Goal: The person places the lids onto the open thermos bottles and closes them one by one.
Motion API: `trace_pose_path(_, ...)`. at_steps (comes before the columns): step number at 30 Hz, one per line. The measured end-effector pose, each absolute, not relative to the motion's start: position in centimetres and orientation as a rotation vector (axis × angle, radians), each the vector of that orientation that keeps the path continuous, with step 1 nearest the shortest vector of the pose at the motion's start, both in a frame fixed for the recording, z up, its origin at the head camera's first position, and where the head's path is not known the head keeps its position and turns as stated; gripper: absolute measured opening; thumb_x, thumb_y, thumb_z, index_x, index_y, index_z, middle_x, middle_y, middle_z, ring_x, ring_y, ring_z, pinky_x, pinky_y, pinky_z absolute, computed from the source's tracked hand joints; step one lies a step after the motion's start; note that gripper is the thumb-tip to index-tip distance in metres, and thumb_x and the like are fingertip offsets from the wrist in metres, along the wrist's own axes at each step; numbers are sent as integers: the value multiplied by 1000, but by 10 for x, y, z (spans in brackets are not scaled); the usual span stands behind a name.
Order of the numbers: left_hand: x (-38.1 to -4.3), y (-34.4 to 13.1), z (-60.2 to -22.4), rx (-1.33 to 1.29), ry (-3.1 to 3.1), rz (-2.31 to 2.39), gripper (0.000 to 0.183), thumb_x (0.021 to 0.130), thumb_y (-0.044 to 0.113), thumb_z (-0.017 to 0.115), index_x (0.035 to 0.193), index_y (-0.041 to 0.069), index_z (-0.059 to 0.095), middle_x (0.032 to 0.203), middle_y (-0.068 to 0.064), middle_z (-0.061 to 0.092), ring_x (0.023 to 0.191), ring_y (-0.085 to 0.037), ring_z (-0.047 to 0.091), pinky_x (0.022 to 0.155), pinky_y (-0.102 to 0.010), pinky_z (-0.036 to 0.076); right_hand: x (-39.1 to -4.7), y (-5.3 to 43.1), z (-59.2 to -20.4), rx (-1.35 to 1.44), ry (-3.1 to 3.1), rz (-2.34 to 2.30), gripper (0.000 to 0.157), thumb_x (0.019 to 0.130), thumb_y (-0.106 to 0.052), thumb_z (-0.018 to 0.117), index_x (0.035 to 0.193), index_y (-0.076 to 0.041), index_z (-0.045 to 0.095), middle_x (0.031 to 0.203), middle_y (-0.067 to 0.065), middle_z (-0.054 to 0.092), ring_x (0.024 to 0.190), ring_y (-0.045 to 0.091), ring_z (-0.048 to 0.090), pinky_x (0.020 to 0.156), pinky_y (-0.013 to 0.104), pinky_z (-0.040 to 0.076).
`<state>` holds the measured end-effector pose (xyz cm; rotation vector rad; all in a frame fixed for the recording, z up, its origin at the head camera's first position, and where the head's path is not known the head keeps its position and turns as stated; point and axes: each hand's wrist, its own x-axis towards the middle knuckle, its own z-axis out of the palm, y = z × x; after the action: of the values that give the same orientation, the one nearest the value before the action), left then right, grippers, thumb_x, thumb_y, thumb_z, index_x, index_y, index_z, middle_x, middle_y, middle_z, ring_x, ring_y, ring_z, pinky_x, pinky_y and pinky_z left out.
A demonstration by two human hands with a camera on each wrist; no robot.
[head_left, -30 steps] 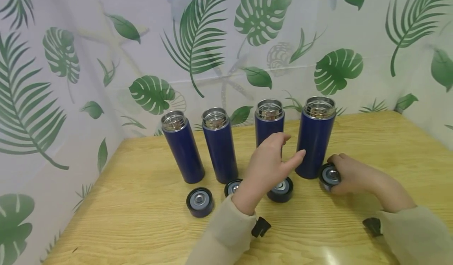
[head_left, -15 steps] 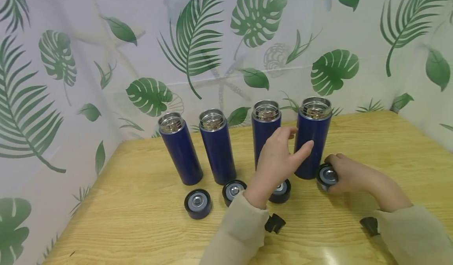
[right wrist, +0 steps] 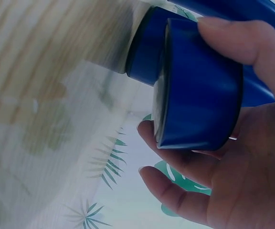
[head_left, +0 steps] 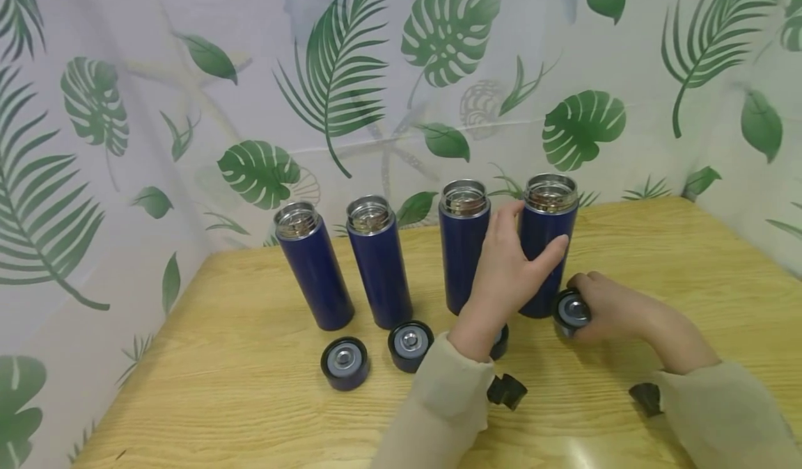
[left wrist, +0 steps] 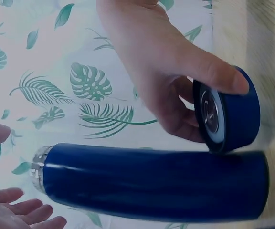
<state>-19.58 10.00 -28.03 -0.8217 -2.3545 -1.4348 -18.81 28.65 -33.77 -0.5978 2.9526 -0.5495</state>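
My right hand point(head_left: 620, 312) grips a dark blue bottle lid point(head_left: 573, 309) between thumb and fingers, its underside with the grey ring facing up. The lid is beside the base of the rightmost blue bottle point(head_left: 545, 236), which stands upright without a lid. My left hand point(head_left: 509, 274) reaches toward that bottle's upper half, thumb and fingers spread apart and holding nothing. In the left wrist view, its fingers point(left wrist: 27, 210) lie near the bottle's steel neck point(left wrist: 38, 169). Behind the left hand stands another lidless bottle point(head_left: 460, 253), partly hidden.
Two more open blue bottles point(head_left: 313, 267) stand to the left in the same row. Upturned lids point(head_left: 345, 362) lie in front of them, one partly covered by my left wrist. A leaf-print curtain point(head_left: 376, 72) hangs behind the wooden table point(head_left: 250, 413).
My left hand has moved right and up, from in front of the third bottle to the rightmost one. My right hand keeps gripping the lid in about the same place.
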Motion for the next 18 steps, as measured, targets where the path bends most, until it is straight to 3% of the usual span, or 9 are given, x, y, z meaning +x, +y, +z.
trace_pose_path(11, -211, 116, -297, -689, -2328, -1651, 71, 82, 31, 62, 136, 7, 22, 135, -8, 30, 123, -16, 30, 97, -31, 31, -186, 283, -335, -575, 2951, -565, 60, 60, -26, 76, 99, 10, 48, 85, 12, 48, 75, 21, 47, 66, 37, 42)
trace_pose_path(18, -223, 124, -313, -621, -2378, -1782, 76, 80, 31, 66, 138, 9, 22, 138, -6, 29, 124, -18, 31, 96, -32, 32, -186, 286, -334, -557, 2945, -579, 62, 60, -25, 77, 101, 11, 46, 86, 13, 47, 75, 22, 48, 66, 37, 42)
